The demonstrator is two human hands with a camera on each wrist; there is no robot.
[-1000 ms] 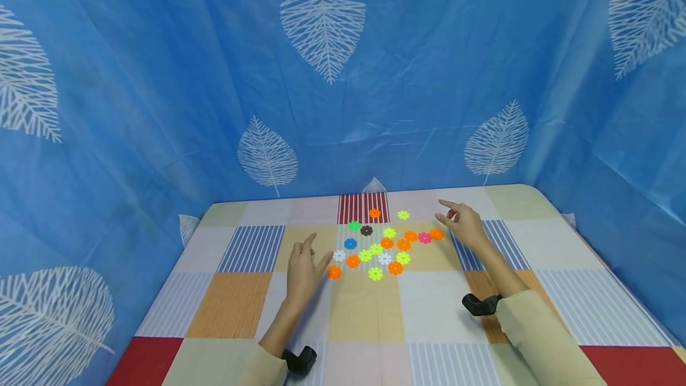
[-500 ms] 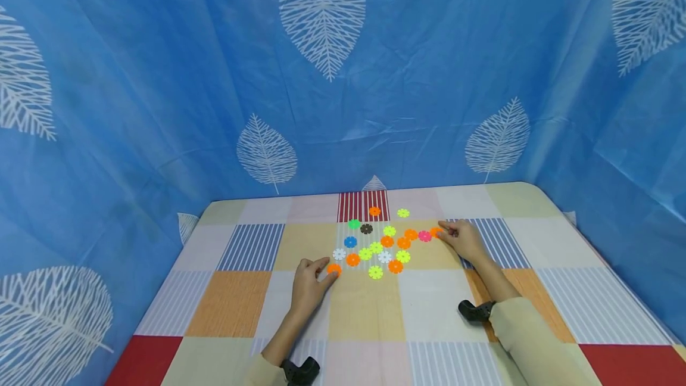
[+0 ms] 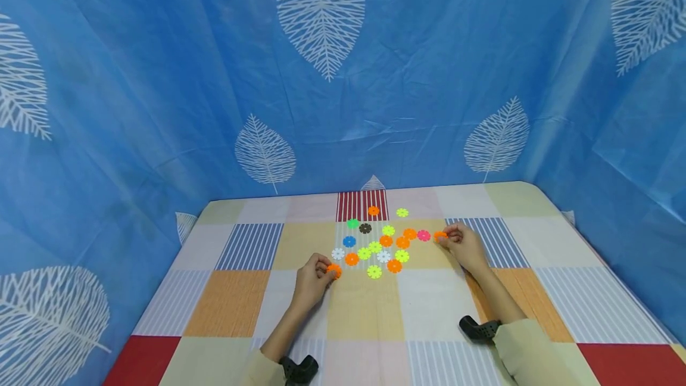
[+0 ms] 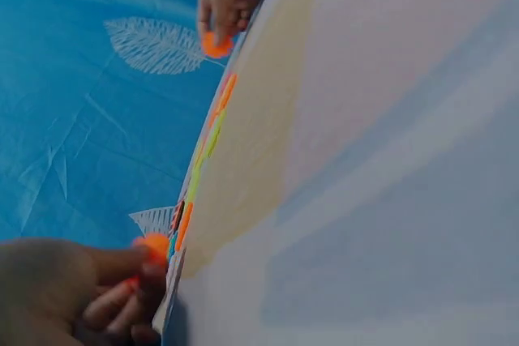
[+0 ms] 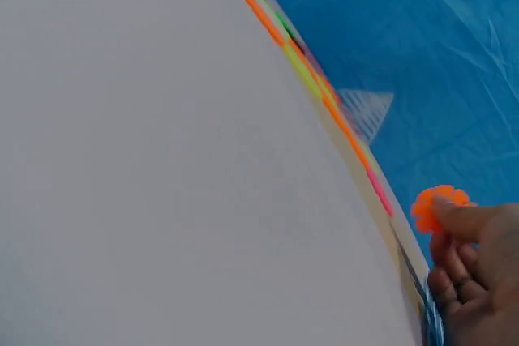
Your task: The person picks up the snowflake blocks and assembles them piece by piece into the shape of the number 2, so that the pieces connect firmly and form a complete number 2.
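Observation:
My left hand [image 3: 312, 282] pinches an orange notched disc [image 3: 334, 271] between thumb and fingertips, at the near left of a scatter of similar flower-shaped plastic discs. In the left wrist view that orange disc [image 4: 152, 245] shows partly behind the thumb. On the other side, my right hand [image 3: 465, 247] pinches a second orange disc [image 3: 440, 235], partly covered by the fingers. The right wrist view shows this disc [image 5: 436, 208] raised, its scalloped edge facing the camera. A pink disc [image 3: 424, 235] lies just left of the right hand, and a white disc [image 3: 337, 253] near the left fingertips.
Several more discs lie flat between the hands, among them a blue disc [image 3: 349, 241], a black disc [image 3: 365, 228], a green disc [image 3: 352, 223] and a yellow-green disc [image 3: 374, 271]. A patchwork cloth [image 3: 364, 308] covers the table. Blue leaf-print sheeting [image 3: 375, 94] hangs behind.
Both hands came down to the outer orange discs with fingers spread, then closed on them. The right disc has shifted slightly right and the left one is now tilted up in the fingers.

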